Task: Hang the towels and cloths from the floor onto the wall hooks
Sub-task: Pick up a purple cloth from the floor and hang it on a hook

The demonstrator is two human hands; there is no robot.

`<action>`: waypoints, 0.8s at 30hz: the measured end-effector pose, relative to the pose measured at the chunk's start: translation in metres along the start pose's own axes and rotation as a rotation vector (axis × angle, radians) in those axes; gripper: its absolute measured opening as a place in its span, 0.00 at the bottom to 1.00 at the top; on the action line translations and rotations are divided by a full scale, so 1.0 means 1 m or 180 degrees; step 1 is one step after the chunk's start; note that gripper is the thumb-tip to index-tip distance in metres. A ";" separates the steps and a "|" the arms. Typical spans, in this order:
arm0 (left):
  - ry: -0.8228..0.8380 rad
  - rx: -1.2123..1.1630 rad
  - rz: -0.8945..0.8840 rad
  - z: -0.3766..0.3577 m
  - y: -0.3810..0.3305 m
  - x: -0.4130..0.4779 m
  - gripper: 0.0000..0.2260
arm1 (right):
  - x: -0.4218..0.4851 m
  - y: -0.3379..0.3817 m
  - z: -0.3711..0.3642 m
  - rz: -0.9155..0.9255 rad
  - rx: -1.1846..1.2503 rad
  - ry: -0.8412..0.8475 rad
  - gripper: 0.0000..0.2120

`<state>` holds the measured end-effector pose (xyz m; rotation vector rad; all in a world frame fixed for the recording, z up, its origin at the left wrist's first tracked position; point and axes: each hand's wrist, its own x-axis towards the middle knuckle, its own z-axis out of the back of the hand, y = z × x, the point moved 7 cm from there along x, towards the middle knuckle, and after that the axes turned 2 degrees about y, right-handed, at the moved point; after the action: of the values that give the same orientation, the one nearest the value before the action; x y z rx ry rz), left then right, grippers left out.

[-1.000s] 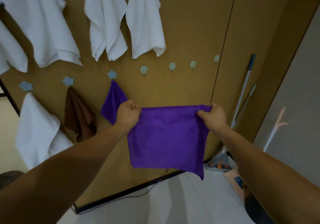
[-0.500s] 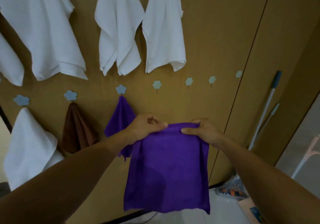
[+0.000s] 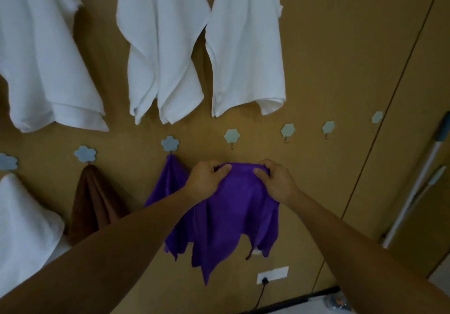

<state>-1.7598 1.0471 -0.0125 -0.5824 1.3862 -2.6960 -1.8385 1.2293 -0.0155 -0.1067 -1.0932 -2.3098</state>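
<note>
Holding purple cloth [image 3: 233,211] bunched at its top edge, just below a free wall hook [image 3: 231,136].
My left hand [image 3: 207,180] and right hand [image 3: 276,182] are both gripping it, fingers curled over the gathered edge, close together against the wall.

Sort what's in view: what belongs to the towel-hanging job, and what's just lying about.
Job: purple cloth, gripped by left hand and right hand; empty hook above it; hung purple cloth, brown cloth and white towels on the wall.
Lying about: pole leaning at the right; wall socket and cable.
</note>
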 end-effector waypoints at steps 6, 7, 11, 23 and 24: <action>-0.0893 0.0367 0.0131 0.011 0.016 0.056 0.13 | 0.077 -0.008 0.001 0.0101 0.0170 -0.0340 0.19; -0.1014 0.0506 0.0138 0.013 0.017 0.064 0.14 | 0.089 -0.008 0.001 0.0126 0.0148 -0.0410 0.19; -0.1412 0.0960 0.0324 0.016 0.026 0.088 0.18 | 0.123 -0.007 -0.009 0.0254 0.0160 -0.0616 0.18; -0.0647 -0.0614 0.2089 -0.034 0.088 0.077 0.11 | 0.126 -0.044 -0.047 -0.0069 0.0421 -0.0425 0.20; -0.0438 -0.0258 0.2126 -0.039 0.091 0.079 0.12 | 0.125 -0.043 -0.049 -0.0052 0.0330 -0.0385 0.18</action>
<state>-1.8574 1.0055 -0.0812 -0.2365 1.3500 -2.0427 -1.9565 1.1568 -0.0392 -0.2005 -1.2764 -2.2809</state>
